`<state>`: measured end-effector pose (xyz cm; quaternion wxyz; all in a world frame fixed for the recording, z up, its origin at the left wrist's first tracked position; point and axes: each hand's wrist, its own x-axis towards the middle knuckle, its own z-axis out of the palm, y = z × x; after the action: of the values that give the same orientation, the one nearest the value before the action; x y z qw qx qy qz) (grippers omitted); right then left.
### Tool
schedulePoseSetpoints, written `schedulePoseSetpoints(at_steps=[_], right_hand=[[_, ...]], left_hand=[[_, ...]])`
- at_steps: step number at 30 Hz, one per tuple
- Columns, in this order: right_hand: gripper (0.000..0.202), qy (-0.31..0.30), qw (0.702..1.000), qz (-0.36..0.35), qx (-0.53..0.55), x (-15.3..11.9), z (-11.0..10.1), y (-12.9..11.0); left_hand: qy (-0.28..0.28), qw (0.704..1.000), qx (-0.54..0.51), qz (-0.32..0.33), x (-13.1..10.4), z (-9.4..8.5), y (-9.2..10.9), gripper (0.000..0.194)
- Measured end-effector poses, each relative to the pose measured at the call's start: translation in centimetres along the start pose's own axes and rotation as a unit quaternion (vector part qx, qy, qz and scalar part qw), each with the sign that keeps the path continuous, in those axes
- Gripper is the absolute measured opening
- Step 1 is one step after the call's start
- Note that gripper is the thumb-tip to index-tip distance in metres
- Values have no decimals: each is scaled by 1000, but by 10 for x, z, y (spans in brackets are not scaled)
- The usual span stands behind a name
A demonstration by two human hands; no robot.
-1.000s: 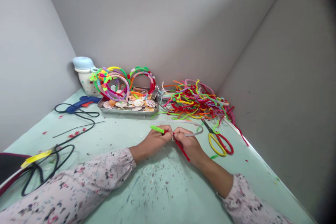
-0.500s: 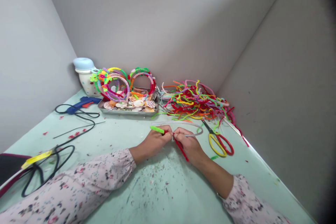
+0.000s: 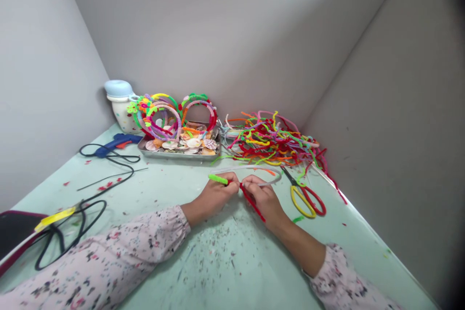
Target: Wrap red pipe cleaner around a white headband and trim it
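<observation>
My left hand (image 3: 220, 193) is closed on a thin grey headband (image 3: 236, 168), whose end by this hand is wrapped in bright green (image 3: 218, 179) and then red. Close beside it, my right hand (image 3: 262, 197) pinches a red pipe cleaner (image 3: 254, 203) near the red wrapping, with its loose tail slanting down to the right under the palm. The band's grey loop arches behind both hands and comes back toward my right hand. The fingertips of the two hands nearly touch, and they partly hide the wrapping.
Scissors (image 3: 308, 202) lie right of my hands. Behind are a heap of pipe cleaners (image 3: 276, 140) and a metal tray (image 3: 178, 156) of shells with wrapped headbands (image 3: 165, 106). At left are a blue glue gun (image 3: 118, 144), black cord (image 3: 85, 199) and a white container (image 3: 123, 115).
The red tail under my right hand has swung slightly outward to the right. Both hands stay close together, and the whole view has shifted slightly.
</observation>
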<state>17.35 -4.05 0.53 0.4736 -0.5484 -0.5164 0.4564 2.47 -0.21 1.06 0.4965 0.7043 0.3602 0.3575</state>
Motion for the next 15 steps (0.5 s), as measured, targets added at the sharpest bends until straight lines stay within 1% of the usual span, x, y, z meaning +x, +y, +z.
schedulePoseSetpoints(at_steps=[6, 12, 15], right_hand=[[18, 5, 1000, 15, -16, 0, 0, -2], [21, -10, 1000, 15, -2, 0, 1, -4], [23, -15, 1000, 12, -6, 0, 1, -4]], left_hand=[[-9, 1000, 3, 5, 0, 0, 1, 14], [-17, 999, -7, -33, -2, 0, 3, 15], [-26, 1000, 0, -14, -2, -1, 4, 16]])
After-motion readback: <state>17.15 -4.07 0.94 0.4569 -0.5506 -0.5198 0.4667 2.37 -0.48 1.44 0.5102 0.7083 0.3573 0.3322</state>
